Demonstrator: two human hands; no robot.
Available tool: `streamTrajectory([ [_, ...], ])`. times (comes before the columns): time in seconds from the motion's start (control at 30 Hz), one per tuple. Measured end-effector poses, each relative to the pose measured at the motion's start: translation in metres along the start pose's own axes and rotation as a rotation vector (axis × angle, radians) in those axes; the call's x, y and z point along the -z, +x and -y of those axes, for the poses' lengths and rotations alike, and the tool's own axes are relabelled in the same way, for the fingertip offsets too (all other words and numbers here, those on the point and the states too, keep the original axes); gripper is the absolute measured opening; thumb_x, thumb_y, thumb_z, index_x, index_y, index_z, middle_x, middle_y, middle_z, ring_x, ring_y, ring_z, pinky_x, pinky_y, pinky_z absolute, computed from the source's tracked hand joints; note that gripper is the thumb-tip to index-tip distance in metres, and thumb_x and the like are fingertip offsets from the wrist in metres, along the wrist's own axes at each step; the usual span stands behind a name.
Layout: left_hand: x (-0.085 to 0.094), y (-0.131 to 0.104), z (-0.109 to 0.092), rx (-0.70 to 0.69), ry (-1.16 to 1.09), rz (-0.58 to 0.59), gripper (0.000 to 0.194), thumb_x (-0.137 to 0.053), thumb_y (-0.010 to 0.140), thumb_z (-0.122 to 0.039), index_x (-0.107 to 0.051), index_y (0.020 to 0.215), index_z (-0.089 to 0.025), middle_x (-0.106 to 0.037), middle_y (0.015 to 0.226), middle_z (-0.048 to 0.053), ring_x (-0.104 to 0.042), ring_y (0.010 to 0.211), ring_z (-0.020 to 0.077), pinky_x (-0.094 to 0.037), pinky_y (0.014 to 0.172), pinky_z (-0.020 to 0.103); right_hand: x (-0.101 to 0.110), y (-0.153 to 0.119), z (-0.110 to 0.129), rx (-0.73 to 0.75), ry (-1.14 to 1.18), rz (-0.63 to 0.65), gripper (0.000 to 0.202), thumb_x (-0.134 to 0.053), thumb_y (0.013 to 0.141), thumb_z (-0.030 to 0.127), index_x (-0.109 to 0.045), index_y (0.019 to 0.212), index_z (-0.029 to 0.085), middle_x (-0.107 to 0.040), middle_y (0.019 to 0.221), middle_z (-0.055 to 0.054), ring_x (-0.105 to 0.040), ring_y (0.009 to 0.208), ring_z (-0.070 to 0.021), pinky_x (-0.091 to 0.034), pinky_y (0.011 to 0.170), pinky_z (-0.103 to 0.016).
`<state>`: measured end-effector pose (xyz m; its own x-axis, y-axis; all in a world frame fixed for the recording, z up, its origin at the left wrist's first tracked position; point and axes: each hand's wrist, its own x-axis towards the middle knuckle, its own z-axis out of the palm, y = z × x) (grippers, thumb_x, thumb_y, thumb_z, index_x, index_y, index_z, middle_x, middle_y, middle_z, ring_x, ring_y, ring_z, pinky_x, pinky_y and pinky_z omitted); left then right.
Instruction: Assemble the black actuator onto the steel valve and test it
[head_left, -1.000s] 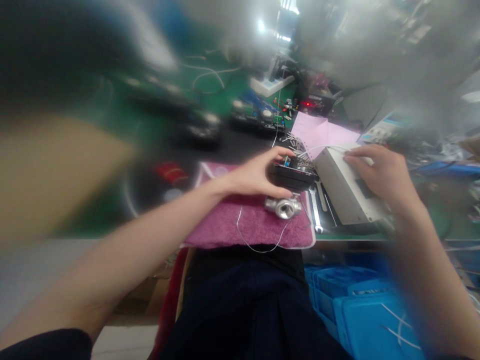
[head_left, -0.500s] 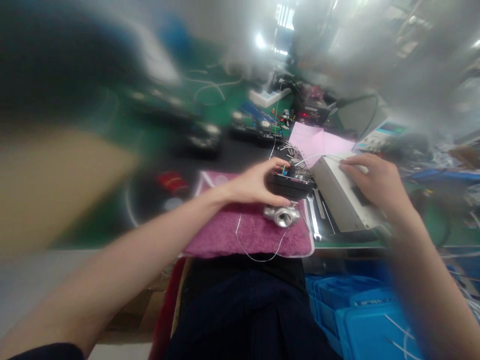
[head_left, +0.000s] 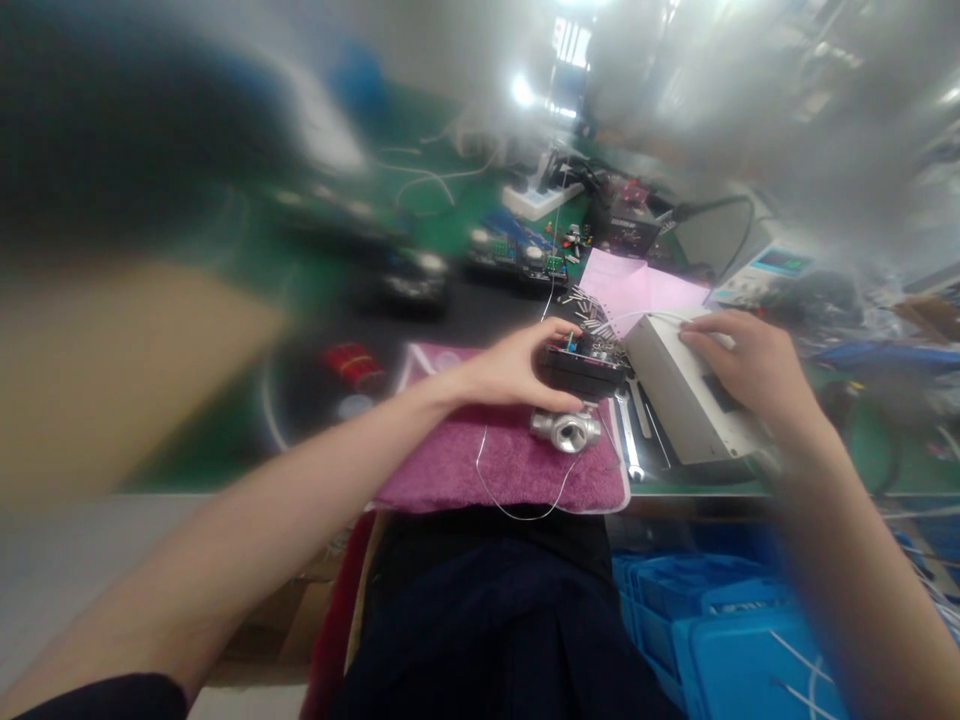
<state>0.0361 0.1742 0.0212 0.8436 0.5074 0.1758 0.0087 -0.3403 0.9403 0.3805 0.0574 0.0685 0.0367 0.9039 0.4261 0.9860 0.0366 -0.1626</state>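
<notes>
My left hand (head_left: 521, 370) grips a black open-topped housing (head_left: 583, 374) with electronic parts inside, thumb on the near side and fingers on the far side. Just below the housing, a silver metal valve body (head_left: 568, 430) with a threaded opening rests on a purple towel (head_left: 450, 465). A thin pale wire (head_left: 491, 495) loops over the towel's front edge. My right hand (head_left: 742, 360) lies over the top of a white box (head_left: 667, 400) with its fingertips bent onto the surface; whether something small is pinched there is hard to see.
Wrenches (head_left: 628, 440) lie between towel and white box. Behind are small loose metal parts (head_left: 592, 310), pink paper (head_left: 637, 285), more black units (head_left: 517, 250) and a white power strip (head_left: 540, 198). Blue bins (head_left: 750, 640) stand below the table edge at right.
Both hands keep the same places on the black housing and the white box. The view has shifted very slightly; nothing else has visibly moved.
</notes>
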Motion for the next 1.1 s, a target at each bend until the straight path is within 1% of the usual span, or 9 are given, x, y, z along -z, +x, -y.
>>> streamTrajectory([
  [0.13,0.0005,0.0000,-0.0016,-0.013,0.002,-0.001,0.089,-0.092,0.064,-0.049,-0.053,0.140,-0.024,-0.066,0.135,0.012,-0.066,0.120,0.0298,-0.051,0.106,0.048,0.0007,-0.0004,0.0004,0.001,-0.001,0.001,0.021,-0.064,0.096,0.046,-0.078,0.104,0.033,-0.079,0.110,-0.002,-0.073,0.099,-0.0281,-0.055,0.088,-0.045],
  [0.33,-0.0002,0.0007,-0.0018,-0.018,-0.019,0.000,0.087,-0.092,0.064,-0.048,-0.054,0.139,-0.024,-0.066,0.135,0.012,-0.067,0.118,0.0289,-0.051,0.106,0.047,0.0016,-0.0003,0.0003,-0.014,0.011,0.014,0.019,-0.064,0.095,0.047,-0.077,0.104,0.036,-0.079,0.109,0.000,-0.073,0.101,-0.0290,-0.055,0.087,-0.046],
  [0.57,0.0003,0.0002,-0.0013,-0.018,0.019,-0.014,0.089,-0.092,0.065,-0.050,-0.054,0.141,-0.025,-0.062,0.143,0.011,-0.065,0.123,0.0292,-0.049,0.109,0.046,0.0028,0.0030,0.0018,-0.015,0.000,0.028,0.021,-0.064,0.095,0.046,-0.078,0.103,0.032,-0.079,0.110,-0.003,-0.072,0.102,-0.0291,-0.054,0.088,-0.045],
  [0.77,-0.0005,0.0003,0.0015,-0.025,-0.001,-0.014,0.089,-0.093,0.065,-0.048,-0.054,0.141,-0.024,-0.064,0.140,0.012,-0.065,0.123,0.0294,-0.049,0.108,0.045,0.0027,0.0054,0.0013,-0.017,-0.063,0.056,0.025,-0.063,0.097,0.044,-0.079,0.103,0.027,-0.079,0.112,-0.007,-0.072,0.103,-0.0302,-0.054,0.088,-0.044],
  [0.9,-0.0007,0.0006,0.0022,-0.019,-0.016,-0.005,0.089,-0.093,0.066,-0.047,-0.053,0.141,-0.023,-0.065,0.138,0.013,-0.065,0.122,0.0301,-0.049,0.106,0.046,0.0019,0.0042,0.0007,-0.031,-0.037,0.038,0.024,-0.064,0.097,0.045,-0.079,0.104,0.028,-0.079,0.112,-0.006,-0.072,0.102,-0.0286,-0.053,0.088,-0.042],
  [1.1,-0.0003,0.0007,0.0004,-0.023,-0.022,0.004,0.089,-0.093,0.065,-0.046,-0.053,0.140,-0.023,-0.067,0.134,0.012,-0.067,0.118,0.0292,-0.050,0.105,0.045,0.0008,0.0011,-0.0007,-0.033,-0.009,0.015,0.023,-0.067,0.095,0.045,-0.080,0.104,0.028,-0.079,0.109,-0.006,-0.072,0.101,-0.0278,-0.053,0.088,-0.043],
])
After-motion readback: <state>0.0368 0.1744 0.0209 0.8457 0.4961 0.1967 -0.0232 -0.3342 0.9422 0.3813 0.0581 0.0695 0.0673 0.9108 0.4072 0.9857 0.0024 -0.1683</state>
